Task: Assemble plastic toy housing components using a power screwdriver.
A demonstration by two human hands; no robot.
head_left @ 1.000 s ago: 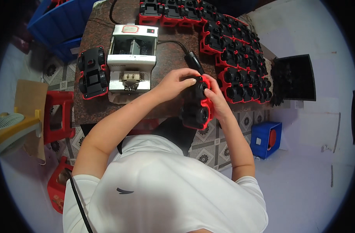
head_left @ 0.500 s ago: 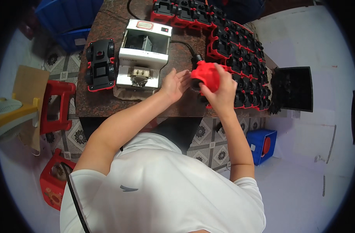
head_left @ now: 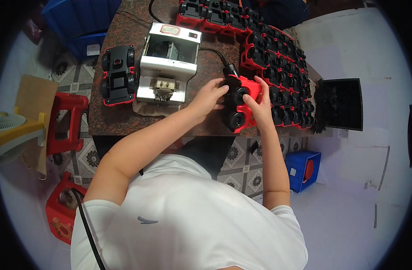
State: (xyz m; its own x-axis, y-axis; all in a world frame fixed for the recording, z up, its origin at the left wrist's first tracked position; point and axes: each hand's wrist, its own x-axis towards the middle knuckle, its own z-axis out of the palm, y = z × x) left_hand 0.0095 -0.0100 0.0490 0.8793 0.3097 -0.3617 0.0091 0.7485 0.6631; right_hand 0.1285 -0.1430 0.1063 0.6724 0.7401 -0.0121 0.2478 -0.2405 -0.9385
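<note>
A red plastic unit with round black wheel-like parts [head_left: 237,100] is held between my two hands above the front of the table, its black side turned up toward me. My right hand [head_left: 261,107] is closed round its right side, thumb pressed on a black round part. At its left edge, my left hand [head_left: 207,100] grips with thumb and fingers; some fingertips are hidden behind the unit. A white bench machine [head_left: 167,67] with a metal fixture at its front stands left of my hands. Just behind the unit is a black cable end [head_left: 230,69].
Rows of similar red-and-black units [head_left: 278,72] fill the table's right and back. Another one [head_left: 118,76] lies left of the machine. A black bin [head_left: 341,103] sits at the right, a blue box [head_left: 303,171] below. Red stools [head_left: 66,121] stand left. Part of another person [head_left: 282,11] shows at the back.
The unit has turned over from its red side to its black side and come slightly nearer. My left hand, open beside it before, has closed on its left edge.
</note>
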